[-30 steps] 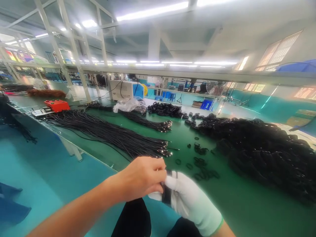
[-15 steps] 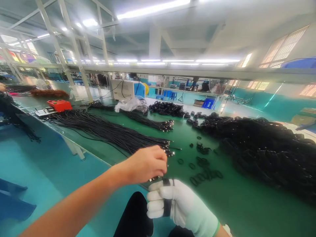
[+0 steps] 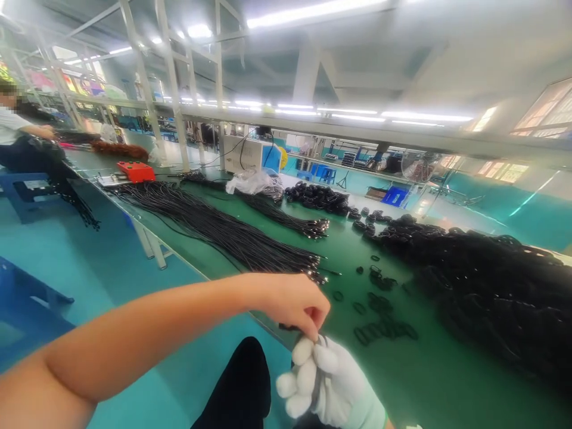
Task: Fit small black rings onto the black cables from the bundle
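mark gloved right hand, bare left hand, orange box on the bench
gloved right hand (image 3: 333,381), head view, on the back of the white glove.
bare left hand (image 3: 292,301), head view, on the back of the hand above the pinching fingers.
orange box (image 3: 136,171), head view, on its top face.

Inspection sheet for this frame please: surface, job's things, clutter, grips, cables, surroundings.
Surface: long green bench, teal floor to its left.
Job's things: dark cable coil wrapped round the gloved fingers; its end is pinched from above.
Clutter: loose black rings scattered mid-bench; clear plastic bag; red box at the far end.
Grips: left hand bare, fingertips pinched on the cable end; right hand in a white glove, closed round the coil.
Cables: straight black cable bundle with metal tips; big heap of coiled cables on the right.
Surroundings: seated person far left; white machine; fan.
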`<state>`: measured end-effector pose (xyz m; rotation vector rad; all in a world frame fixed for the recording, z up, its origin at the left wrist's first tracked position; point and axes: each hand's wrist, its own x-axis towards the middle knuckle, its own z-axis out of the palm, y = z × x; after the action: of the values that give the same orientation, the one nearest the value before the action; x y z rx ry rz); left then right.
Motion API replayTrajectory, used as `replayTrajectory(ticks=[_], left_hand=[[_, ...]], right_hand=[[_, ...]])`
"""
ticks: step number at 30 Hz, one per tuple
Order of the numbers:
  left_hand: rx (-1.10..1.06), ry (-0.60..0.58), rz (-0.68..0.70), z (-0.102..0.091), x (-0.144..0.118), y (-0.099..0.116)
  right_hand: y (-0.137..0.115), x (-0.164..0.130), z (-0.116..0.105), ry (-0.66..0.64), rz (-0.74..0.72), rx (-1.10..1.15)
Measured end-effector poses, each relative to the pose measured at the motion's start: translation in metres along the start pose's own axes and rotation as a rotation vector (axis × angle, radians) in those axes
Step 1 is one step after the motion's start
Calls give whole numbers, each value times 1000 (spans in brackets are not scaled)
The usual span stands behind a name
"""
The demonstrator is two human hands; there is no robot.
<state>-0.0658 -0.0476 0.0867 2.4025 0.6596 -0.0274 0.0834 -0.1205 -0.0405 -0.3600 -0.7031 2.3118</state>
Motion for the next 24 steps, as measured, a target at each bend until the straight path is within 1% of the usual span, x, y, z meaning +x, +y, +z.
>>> replayTrajectory(ticks=[1, 2, 5, 7, 8, 10, 14, 16, 17, 21, 23, 24], left_hand=[[-133, 43, -34, 6, -3, -4], [-256, 111, -73, 14, -6, -7], [-518, 398, -172, 42, -16, -10], [-586, 573, -209, 58, -22, -9], [-601, 641, -217, 65, -25, -9], [-659, 727, -209, 74, -30, -10], [-945, 787, -146, 84, -44, -15], [-1009, 821, -127, 85, -54, -14], [-1016, 816, -124, 85, -60, -13], [-975, 731, -113, 82, -82, -2], [-899, 749, -116, 83, -91, 5], [-847, 782, -121, 84, -94, 8]], right_hand=[[2, 1, -2, -16, -12, -3], [3, 2, -4, -32, -24, -8], [0, 7, -3, -63, -96, -46], [-5, 12, 4, -74, -152, -108], [-8, 15, 9, -85, -161, -146], [-13, 20, 21, -132, -131, -213], [-20, 30, 44, -228, -26, -290], [-21, 32, 54, -248, 4, -317], [-21, 32, 59, -260, 21, -329], [-20, 29, 74, -300, 51, -395], [-19, 29, 80, -308, 53, -444], [-19, 29, 83, -311, 65, -478]])
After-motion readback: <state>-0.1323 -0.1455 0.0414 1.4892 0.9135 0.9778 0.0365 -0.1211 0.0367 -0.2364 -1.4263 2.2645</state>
